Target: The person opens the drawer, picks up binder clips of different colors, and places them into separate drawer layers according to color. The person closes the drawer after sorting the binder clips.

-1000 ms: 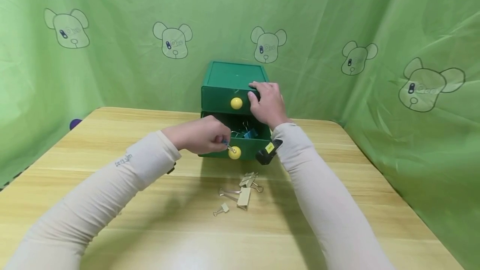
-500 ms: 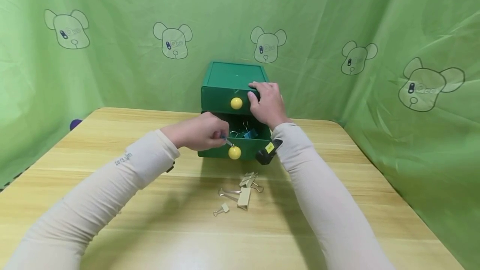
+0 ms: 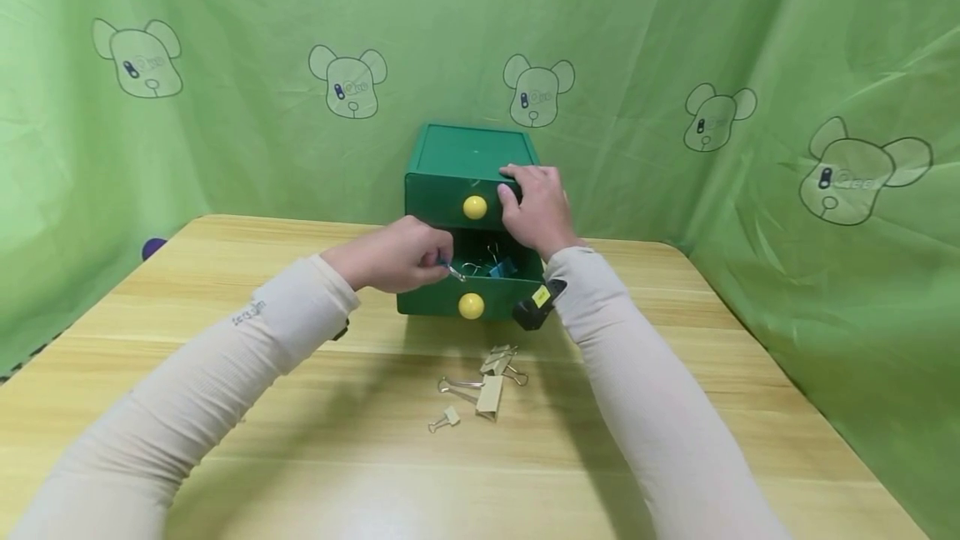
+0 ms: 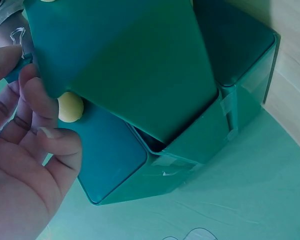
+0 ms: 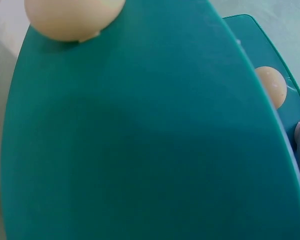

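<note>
In the head view, my left hand [image 3: 393, 257] pinches a small blue binder clip [image 4: 19, 70] at the left front of a pulled-out lower drawer [image 3: 427, 300]. The clip's silver handle [image 3: 456, 272] sticks out near the drawer's front rim. Inside the drawer lies another blue binder clip [image 3: 503, 268] with its wire handles up; my left hand hides part of the interior. My right hand [image 3: 538, 205] holds the upper right front corner of the green drawer cabinet [image 3: 472, 150], thumb on the front face and a finger along the top edge.
Several cream binder clips, the largest [image 3: 490, 397] among them, lie on the wooden table [image 3: 337, 457] before the cabinet. A yellow knob [image 3: 471, 306] juts from the lower drawer, another yellow knob [image 3: 475, 207] from the closed upper one. Green curtain [image 3: 630, 40] hangs behind and beside.
My left hand has risen and shifted slightly left with the blue binder clip, from before the lower knob up to the drawer's rim. My right hand has stayed on the cabinet.
</note>
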Action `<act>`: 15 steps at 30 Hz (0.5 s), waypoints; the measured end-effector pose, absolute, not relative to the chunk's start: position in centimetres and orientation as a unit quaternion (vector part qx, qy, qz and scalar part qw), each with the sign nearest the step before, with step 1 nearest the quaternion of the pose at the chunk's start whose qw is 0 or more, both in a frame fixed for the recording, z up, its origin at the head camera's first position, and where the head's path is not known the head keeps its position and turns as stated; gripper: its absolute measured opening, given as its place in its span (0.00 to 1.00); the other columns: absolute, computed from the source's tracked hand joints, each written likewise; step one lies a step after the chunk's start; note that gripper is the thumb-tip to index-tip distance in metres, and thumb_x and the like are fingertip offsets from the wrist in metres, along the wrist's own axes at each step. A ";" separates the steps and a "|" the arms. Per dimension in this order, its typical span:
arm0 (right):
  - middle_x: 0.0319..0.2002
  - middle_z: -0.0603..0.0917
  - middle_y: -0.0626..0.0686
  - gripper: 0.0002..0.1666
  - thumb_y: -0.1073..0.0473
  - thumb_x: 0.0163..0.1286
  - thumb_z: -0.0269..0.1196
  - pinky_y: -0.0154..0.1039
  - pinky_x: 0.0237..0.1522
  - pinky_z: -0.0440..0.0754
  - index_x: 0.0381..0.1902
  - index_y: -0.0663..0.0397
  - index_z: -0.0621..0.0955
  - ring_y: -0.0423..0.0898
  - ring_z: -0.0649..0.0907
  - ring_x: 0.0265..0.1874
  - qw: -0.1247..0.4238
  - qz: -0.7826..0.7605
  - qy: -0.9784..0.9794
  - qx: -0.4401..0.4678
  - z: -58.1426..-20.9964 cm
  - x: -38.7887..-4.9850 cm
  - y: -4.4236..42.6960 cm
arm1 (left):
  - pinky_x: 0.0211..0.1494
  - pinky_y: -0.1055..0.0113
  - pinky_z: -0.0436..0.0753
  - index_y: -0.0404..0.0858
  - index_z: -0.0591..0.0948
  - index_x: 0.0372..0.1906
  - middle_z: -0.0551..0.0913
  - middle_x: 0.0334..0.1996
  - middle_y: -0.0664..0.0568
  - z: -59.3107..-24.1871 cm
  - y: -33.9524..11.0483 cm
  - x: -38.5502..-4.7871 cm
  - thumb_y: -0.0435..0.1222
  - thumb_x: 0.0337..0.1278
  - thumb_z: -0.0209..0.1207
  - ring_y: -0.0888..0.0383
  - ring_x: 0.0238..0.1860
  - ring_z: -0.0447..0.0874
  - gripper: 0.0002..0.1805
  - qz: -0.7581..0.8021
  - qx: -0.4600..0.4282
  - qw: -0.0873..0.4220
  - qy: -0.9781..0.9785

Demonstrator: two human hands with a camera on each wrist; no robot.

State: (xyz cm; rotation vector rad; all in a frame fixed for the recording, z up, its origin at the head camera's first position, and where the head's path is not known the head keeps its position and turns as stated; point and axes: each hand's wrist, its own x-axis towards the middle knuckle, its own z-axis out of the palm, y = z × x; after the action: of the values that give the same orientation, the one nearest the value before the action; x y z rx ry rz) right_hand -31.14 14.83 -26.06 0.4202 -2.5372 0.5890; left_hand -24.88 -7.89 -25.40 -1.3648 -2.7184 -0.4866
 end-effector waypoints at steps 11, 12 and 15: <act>0.65 0.73 0.54 0.24 0.50 0.76 0.51 0.54 0.63 0.65 0.65 0.52 0.75 0.55 0.66 0.63 0.251 0.215 -0.931 0.155 -26.1 -31.1 14.8 | 0.39 0.64 0.80 0.35 0.82 0.37 0.69 0.14 0.55 -25.6 -8.1 -25.8 0.33 0.62 0.60 0.60 0.17 0.68 0.04 -0.163 -0.432 0.036 -0.887; 0.65 0.73 0.54 0.24 0.50 0.76 0.51 0.54 0.63 0.65 0.65 0.52 0.75 0.55 0.66 0.63 0.252 0.215 -0.931 0.156 -26.1 -31.1 14.8 | 0.39 0.64 0.80 0.35 0.82 0.37 0.69 0.14 0.55 -25.6 -8.1 -25.9 0.33 0.62 0.60 0.61 0.17 0.68 0.04 -0.163 -0.428 0.034 -0.888; 0.65 0.73 0.54 0.24 0.50 0.76 0.51 0.54 0.63 0.65 0.65 0.52 0.75 0.55 0.66 0.62 0.252 0.213 -0.931 0.156 -26.1 -31.1 14.8 | 0.37 0.65 0.79 0.35 0.82 0.38 0.69 0.14 0.55 -25.6 -8.1 -26.1 0.33 0.63 0.60 0.61 0.17 0.67 0.05 -0.163 -0.418 0.026 -0.893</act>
State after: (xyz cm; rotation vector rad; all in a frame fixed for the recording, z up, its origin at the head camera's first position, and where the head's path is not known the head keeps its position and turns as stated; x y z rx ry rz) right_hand -31.08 14.83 -26.12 0.4234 -2.5330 0.5792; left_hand -26.08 -8.14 -25.62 -1.2914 -2.7618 -0.5049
